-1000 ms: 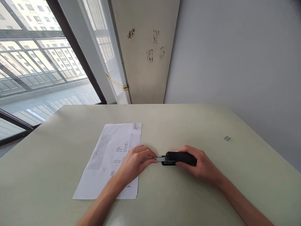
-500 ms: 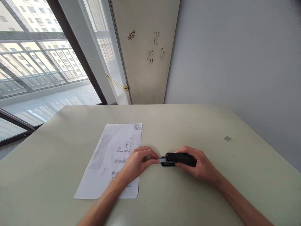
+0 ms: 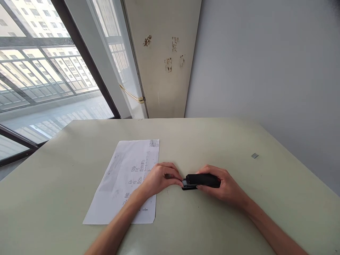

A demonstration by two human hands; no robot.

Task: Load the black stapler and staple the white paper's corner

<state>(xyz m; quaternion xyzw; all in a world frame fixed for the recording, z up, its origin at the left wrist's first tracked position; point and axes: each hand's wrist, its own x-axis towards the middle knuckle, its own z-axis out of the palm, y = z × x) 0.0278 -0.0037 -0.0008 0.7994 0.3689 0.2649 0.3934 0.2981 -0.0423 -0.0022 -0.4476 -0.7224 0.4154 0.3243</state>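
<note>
A black stapler (image 3: 204, 180) lies on its side of the table just right of the paper, its front end pointing left. My right hand (image 3: 223, 184) is wrapped round its rear, with the thumb along the near side and fingers along the far side. At the front, a short length of the grey metal staple tray (image 3: 184, 182) sticks out. My left hand (image 3: 163, 179) has thumb and fingertips closed at the end of that tray. Under my left wrist and forearm lies a printed sheet of paper (image 3: 111, 187); whether there is more than one sheet, I cannot tell.
A small grey strip of staples (image 3: 255, 156) lies on the pale table (image 3: 212, 226) to the right. Beyond the table stand a stained cream cabinet or fridge (image 3: 162, 88), a plain wall (image 3: 260, 63) on the right and large windows (image 3: 47, 71) on the left.
My left hand has moved slightly right, and the metal tray has slid further into the stapler, so less of it shows. My right hand keeps its hold.
</note>
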